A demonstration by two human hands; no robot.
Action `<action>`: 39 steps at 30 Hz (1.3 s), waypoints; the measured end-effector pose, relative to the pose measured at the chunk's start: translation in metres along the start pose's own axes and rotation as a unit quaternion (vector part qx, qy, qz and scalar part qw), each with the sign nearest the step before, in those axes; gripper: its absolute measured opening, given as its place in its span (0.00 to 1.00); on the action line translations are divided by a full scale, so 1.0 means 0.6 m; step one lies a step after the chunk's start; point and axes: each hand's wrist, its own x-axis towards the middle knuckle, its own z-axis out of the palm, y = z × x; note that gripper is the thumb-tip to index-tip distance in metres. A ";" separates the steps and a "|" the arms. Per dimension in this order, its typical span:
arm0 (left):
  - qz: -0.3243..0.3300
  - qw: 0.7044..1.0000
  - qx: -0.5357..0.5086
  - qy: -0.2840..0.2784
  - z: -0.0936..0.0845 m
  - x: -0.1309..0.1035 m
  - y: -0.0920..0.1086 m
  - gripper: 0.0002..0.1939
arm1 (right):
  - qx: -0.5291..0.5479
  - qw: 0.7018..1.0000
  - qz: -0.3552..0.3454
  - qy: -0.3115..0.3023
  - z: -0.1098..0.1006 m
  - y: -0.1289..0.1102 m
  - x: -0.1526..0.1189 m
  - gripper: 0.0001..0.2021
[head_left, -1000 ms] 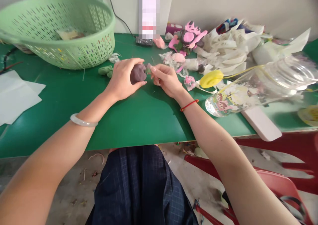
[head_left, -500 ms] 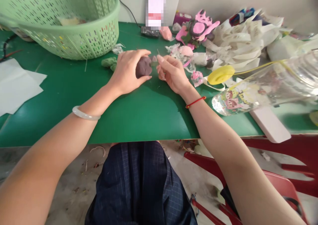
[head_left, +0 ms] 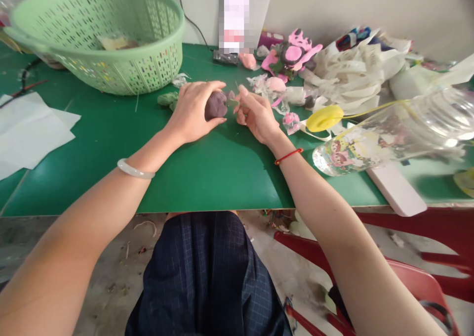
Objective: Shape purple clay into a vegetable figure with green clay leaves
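A dark purple clay lump is gripped between the thumb and fingers of my left hand, just above the green table. To its right, my right hand has thumb and forefinger pinched on a thin needle-like tool, its tip hard to make out. A small pinkish piece shows between the lump and my right fingertips. Green clay lies behind my left hand. Wrapped pink clay rests beyond my right hand.
A green basket stands at the back left, with white paper before it. On the right are a clear bottle, a yellow disc, a pink clay figure, white strips and a white slab.
The view has shifted slightly, so the table items appear a little lower. My left hand still holds the lump, and my right hand stays pinched beside it.
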 end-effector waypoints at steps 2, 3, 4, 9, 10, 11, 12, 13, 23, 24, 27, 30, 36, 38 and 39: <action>0.005 1.000 0.005 0.000 0.000 0.000 0.000 0.41 | 0.011 1.000 0.002 -0.003 -0.001 0.001 0.002 0.27; 0.007 1.000 0.011 -0.001 0.000 0.000 0.001 0.41 | 0.019 1.000 0.005 -0.004 -0.001 0.002 0.003 0.27; 0.010 1.000 0.017 -0.002 -0.001 0.000 0.001 0.40 | 0.029 1.000 0.009 -0.007 -0.002 0.002 0.004 0.27; 0.008 1.000 0.021 -0.002 -0.004 -0.002 0.011 0.39 | 0.040 0.999 -0.008 -0.014 -0.001 0.000 0.001 0.22; 0.007 1.000 0.017 0.000 -0.005 -0.003 0.014 0.39 | 0.030 0.999 -0.013 -0.013 -0.001 -0.001 0.000 0.21; 0.004 1.000 0.013 0.000 -0.005 -0.003 0.018 0.39 | 0.018 1.000 -0.015 -0.011 0.000 -0.002 -0.001 0.20; 0.001 1.000 0.009 0.001 -0.006 -0.004 0.021 0.39 | 0.009 1.000 -0.014 -0.010 0.001 -0.003 -0.001 0.20; -0.003 1.000 0.006 0.002 -0.007 -0.004 0.024 0.39 | 0.002 1.000 -0.011 -0.009 0.001 -0.003 -0.001 0.20; 0.042 0.996 0.076 -0.014 -0.014 -0.004 0.024 0.37 | 0.008 0.998 -0.044 -0.048 -0.003 0.008 0.005 0.28; 0.051 0.994 0.094 -0.016 -0.013 -0.004 0.021 0.37 | 0.007 0.998 -0.045 -0.051 -0.004 0.009 0.006 0.28; 0.072 0.989 0.129 -0.020 -0.012 -0.006 0.016 0.37 | 0.003 0.998 -0.044 -0.055 -0.006 0.011 0.008 0.27; 0.083 0.986 0.141 -0.022 -0.011 -0.007 0.016 0.37 | 0.000 0.998 -0.038 -0.053 -0.008 0.013 0.010 0.25; 0.092 0.984 0.149 -0.029 -0.010 -0.009 0.021 0.37 | -0.003 0.998 -0.036 -0.047 -0.009 0.016 0.010 0.28; 0.092 0.984 0.153 -0.028 -0.011 -0.010 0.023 0.36 | -0.003 0.998 -0.040 -0.045 -0.007 0.015 0.009 0.29; 0.092 0.983 0.155 -0.028 -0.011 -0.010 0.024 0.34 | -0.002 0.998 -0.041 -0.045 -0.007 0.014 0.009 0.29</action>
